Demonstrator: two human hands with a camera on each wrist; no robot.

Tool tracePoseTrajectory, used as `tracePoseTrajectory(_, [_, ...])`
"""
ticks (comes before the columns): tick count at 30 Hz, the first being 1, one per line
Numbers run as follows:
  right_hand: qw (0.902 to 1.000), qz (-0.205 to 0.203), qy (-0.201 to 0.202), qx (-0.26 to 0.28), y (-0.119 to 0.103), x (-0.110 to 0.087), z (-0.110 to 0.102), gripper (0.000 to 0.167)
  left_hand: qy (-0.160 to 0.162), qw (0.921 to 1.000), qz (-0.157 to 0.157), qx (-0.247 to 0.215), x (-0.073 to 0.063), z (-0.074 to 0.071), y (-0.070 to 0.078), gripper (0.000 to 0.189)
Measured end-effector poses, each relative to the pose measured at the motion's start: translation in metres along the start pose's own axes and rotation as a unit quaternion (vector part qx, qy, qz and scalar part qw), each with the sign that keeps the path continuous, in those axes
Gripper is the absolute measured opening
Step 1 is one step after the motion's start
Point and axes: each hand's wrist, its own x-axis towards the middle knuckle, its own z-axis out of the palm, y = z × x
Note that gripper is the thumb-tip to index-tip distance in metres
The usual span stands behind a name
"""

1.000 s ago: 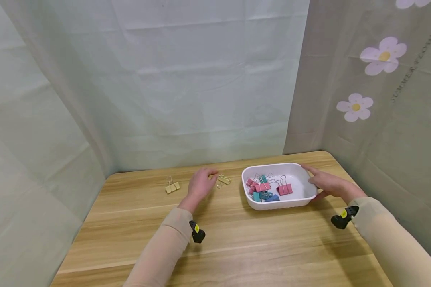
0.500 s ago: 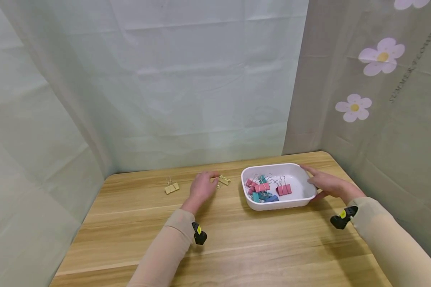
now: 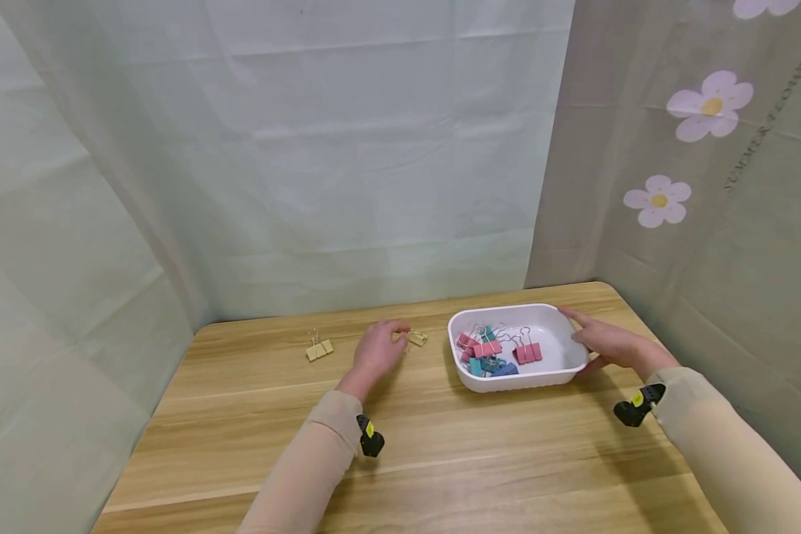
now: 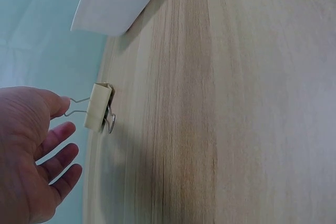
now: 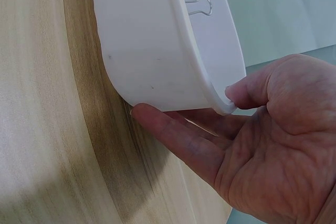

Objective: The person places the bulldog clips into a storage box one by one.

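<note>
My left hand [image 3: 378, 350] pinches one wire handle of a pale yellow binder clip [image 4: 98, 107] between thumb and index finger. The clip's body sticks out past the fingertips, and the other fingers are loosely bent. A second yellow binder clip [image 3: 320, 350] lies on the table left of that hand. At the right, my right hand [image 3: 612, 344] grips the end of a white plastic box [image 5: 142, 40], thumb over the rim and fingers along the outer wall. Inside the box are pink binder clips [image 3: 527, 353], teal ones and a blue one [image 3: 505, 369], mostly at its left end.
The wooden table [image 3: 440, 460] reaches back to a pale cloth curtain [image 3: 374, 163]. A flower-printed curtain [image 3: 694, 245] hangs close along the right side. The box stands near the table's back right corner.
My left hand has moved slightly right to the yellow clip and now holds its handle; the clip has turned a little. The right hand and the box stay in place.
</note>
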Motion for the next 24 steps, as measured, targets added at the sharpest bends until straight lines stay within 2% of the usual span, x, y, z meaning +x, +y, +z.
tracePoseTrajectory(24, [1.0000,-0.002,-0.006,0.005,0.000,-0.001,-0.001,0.072,0.008,1.0000,0.003,0.003,-0.015,-0.007,-0.011,0.016])
